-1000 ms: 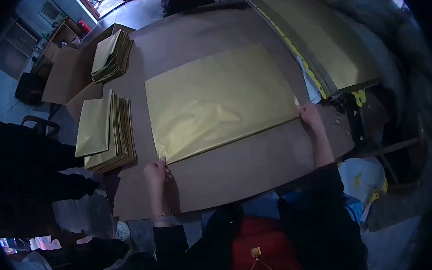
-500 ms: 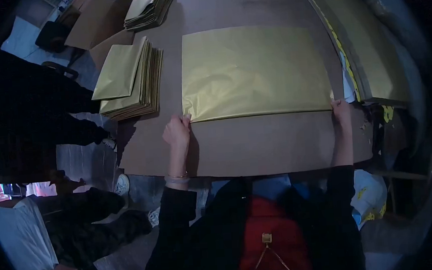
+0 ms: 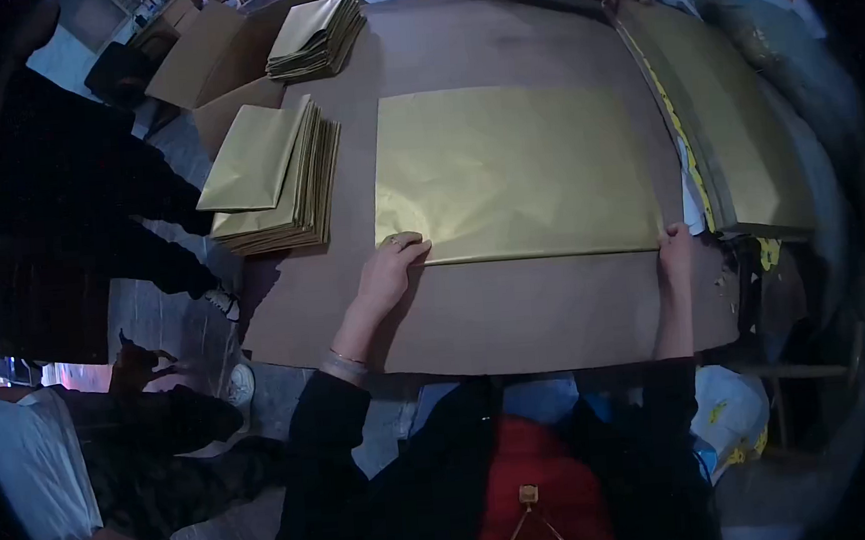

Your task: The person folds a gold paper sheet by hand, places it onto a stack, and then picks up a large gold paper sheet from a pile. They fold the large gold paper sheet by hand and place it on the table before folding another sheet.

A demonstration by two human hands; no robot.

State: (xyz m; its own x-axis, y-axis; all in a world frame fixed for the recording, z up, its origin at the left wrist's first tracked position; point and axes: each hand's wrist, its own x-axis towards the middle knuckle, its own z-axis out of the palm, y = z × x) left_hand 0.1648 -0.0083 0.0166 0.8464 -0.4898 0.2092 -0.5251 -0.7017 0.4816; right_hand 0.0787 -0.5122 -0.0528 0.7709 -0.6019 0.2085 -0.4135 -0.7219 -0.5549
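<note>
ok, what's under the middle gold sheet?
Brown tabletop shows around the sheet; directly beneath is covered, so anything lying between the two can't be seen.

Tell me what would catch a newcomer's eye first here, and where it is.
Probably the wide gold sheet in the middle of the brown tabletop, with the left hand at its near left corner and the right hand at its near right one. Next, the front pile of folded gold sheets and the back pile along the left side, then the red cloth at the bottom of the view.
</note>
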